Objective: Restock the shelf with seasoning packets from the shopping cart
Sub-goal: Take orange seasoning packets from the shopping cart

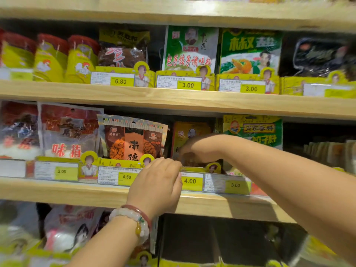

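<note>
**Both hands working the middle shelf**

Starting far left on the middle shelf (pixel 173 105): sitting upright behind a yellow 2.00 price tag (pixel 66 171), a clear-and-red packet (pixel 67 132) with big red characters. Just beside it, standing behind the 4.50 tag (pixel 126 177), an orange-and-brown packet (pixel 134 139).

Moving right, reaching up from below, the left hand (pixel 156 186), wearing a pale bead bracelet (pixel 133 218) and a thin red bangle at the wrist. Fingers curling together over the yellow front rail, fingertips resting right at the near edge of the 4.00 tag (pixel 190 181); whether pinching the rail or only touching it, cannot tell.

Next along, coming in from the right with the wrist bent downward, the right hand (pixel 196 149). Fingers closing on the orange seasoning packet (pixel 189 132), standing upright in the slot behind the 4.00 tag, between the orange-and-brown packet and the green packet (pixel 254 132). Lower part of the orange packet hiding behind the hand, blurred.

Further right, sitting behind the 3.00 tag (pixel 235 185), the green packet, partly covered by the right forearm.
</note>
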